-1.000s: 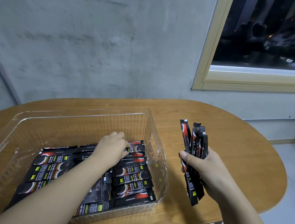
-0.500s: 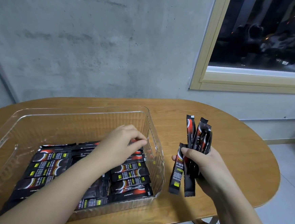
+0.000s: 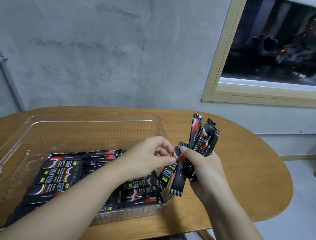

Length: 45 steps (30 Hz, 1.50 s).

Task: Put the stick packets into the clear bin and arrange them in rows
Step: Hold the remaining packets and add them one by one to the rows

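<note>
Your right hand point(image 3: 202, 167) is wrapped around a fan of stick packets point(image 3: 202, 140), thumb pressed across the front, the tops splaying toward twelve o'clock above your fist. Your left hand point(image 3: 150, 157) comes in from nine o'clock and pinches the one loose packet point(image 3: 168, 174) near its upper end, thumb and forefinger closed on it, the other fingers curled — its lower end hangs down just beside the bin's right wall. Beside it a second dark packet point(image 3: 177, 182) dangles from the bundle too, lower than the rest.

The clear bin point(image 3: 89, 120) sits on the worktop point(image 3: 243, 174) at about nine o'clock from your hands, and it already holds rows of packets point(image 3: 58, 172) lying flat across its floor; your left forearm hides part of the middle.

These sticks look light and thin, foil-skinned, likely a bit slick and floppy along their length. Take this one near the crimped end or mid-body, I'd say, and draw it straight out so the neighbours don't slide with it — that low-hanging one looks ready to slip. Keep the right thumb firm. When you lay it down, it should sit flat beside the right-hand row, and a light press ought to settle it without creasing.
</note>
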Each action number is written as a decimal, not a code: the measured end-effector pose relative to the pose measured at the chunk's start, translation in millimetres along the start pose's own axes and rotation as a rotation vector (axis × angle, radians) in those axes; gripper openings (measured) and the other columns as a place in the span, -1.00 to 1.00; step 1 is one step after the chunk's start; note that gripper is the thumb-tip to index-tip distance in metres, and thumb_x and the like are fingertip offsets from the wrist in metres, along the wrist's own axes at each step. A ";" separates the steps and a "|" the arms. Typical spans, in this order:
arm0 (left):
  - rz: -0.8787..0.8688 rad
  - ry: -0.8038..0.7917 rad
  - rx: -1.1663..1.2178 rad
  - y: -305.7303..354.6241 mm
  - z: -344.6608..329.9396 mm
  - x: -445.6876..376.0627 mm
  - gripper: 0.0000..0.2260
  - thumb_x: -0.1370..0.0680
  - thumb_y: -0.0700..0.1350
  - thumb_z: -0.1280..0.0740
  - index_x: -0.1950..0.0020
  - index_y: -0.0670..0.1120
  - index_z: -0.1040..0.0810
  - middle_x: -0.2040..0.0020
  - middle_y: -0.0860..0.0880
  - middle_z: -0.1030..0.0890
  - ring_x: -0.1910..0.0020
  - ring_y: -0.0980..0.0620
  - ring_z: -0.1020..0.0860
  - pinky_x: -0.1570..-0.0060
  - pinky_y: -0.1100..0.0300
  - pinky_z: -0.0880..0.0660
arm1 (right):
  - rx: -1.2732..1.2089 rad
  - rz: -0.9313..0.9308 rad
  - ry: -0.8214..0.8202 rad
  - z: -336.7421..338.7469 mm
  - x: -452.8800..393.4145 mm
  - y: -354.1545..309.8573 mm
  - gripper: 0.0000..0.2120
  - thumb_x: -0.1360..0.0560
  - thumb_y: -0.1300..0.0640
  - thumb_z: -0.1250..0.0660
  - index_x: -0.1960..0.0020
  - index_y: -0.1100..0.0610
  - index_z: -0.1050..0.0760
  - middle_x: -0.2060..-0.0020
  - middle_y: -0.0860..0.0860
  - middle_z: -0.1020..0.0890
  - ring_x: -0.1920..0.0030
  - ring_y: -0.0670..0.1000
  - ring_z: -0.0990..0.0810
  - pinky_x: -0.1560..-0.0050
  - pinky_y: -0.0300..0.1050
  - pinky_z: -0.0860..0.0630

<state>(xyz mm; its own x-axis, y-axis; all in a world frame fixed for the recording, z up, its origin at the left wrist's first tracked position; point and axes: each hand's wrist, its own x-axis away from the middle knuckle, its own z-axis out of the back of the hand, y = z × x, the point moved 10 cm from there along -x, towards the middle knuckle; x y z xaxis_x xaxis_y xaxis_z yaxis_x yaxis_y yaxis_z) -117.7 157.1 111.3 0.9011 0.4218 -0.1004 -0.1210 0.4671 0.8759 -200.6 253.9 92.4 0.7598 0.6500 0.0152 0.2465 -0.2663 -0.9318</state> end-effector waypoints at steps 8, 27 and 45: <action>0.087 0.232 0.075 -39.1 62.4 13.1 -0.55 -0.54 -0.31 -0.29 -0.31 0.11 -0.32 0.19 -0.06 -0.53 0.31 0.09 -0.52 0.26 0.22 -0.47 | -0.020 -0.056 0.021 14.9 -1.3 3.4 -0.78 -0.46 0.37 -0.37 -0.09 0.32 -0.46 0.22 0.11 -0.65 0.27 0.11 -0.68 0.35 -0.10 -0.59; 0.428 0.362 -0.354 -123.4 60.8 -8.6 -0.88 -0.52 -0.08 -0.31 0.09 -0.09 -0.41 0.23 -0.04 -0.54 0.30 0.01 -0.46 0.32 0.14 -0.34 | 0.053 -0.069 0.042 41.5 -10.1 19.7 -0.77 -0.49 0.33 -0.35 -0.14 0.30 -0.45 0.25 0.07 -0.65 0.33 0.06 -0.63 0.36 -0.12 -0.57; 0.071 -0.087 -1.153 -102.0 23.0 -26.9 -0.67 -0.57 0.11 -0.23 -0.34 0.20 -0.43 -0.13 0.08 -0.46 -0.15 0.05 -0.33 -0.14 0.11 -0.25 | 0.097 -0.081 0.093 50.7 -11.4 24.1 -0.79 -0.48 0.30 -0.38 -0.10 0.28 -0.48 0.28 0.03 -0.67 0.32 0.05 -0.64 0.32 -0.09 -0.57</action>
<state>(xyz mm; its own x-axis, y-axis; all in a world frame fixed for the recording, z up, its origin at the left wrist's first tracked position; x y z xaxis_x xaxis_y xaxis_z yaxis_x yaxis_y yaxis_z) -120.0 80.2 35.5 0.8972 0.4417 0.0034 -0.4402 0.8946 -0.0764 -233.8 276.1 51.4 0.7933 0.5966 0.1210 0.2535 -0.1431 -0.9567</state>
